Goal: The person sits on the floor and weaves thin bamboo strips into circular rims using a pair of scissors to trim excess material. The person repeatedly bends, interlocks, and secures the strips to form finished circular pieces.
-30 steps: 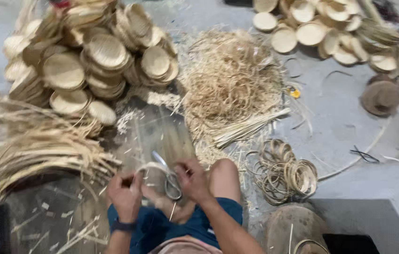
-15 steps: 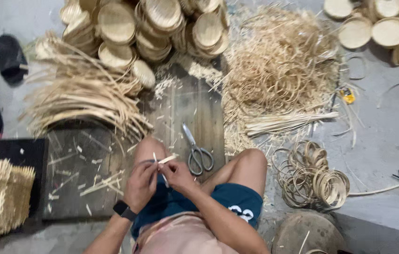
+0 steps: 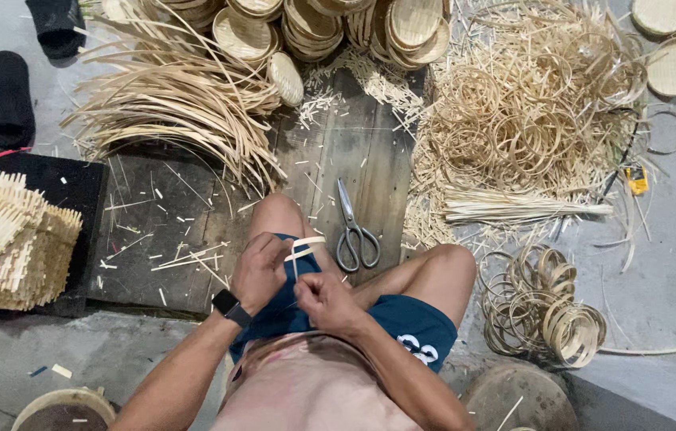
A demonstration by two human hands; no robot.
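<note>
We see a dark wooden board [image 3: 354, 136] on the grey floor [image 3: 673, 263], scattered with pale offcuts. Above it lies a heap of long curved bamboo strips [image 3: 170, 104], and behind those stand stacks of small woven baskets [image 3: 330, 24]. To the right spreads a tangle of thin bamboo rings [image 3: 529, 112], with a straight bundle of splints [image 3: 513, 207] lying at its lower edge. A smaller pile of coiled hoops [image 3: 545, 307] sits beside the person's right knee. At the left edge, a stack of flat woven mats [image 3: 3, 239] rests on a black board.

Steel scissors [image 3: 354, 227] lie on the wooden board between the knees, well apart from both hands. The left hand [image 3: 260, 270] is curled closed around a narrow pale bamboo strip [image 3: 303, 246], which bends into a loop over the lap. The right hand [image 3: 323, 302] pinches the same strip with thumb and fingers closed, just beside the left hand.
</note>
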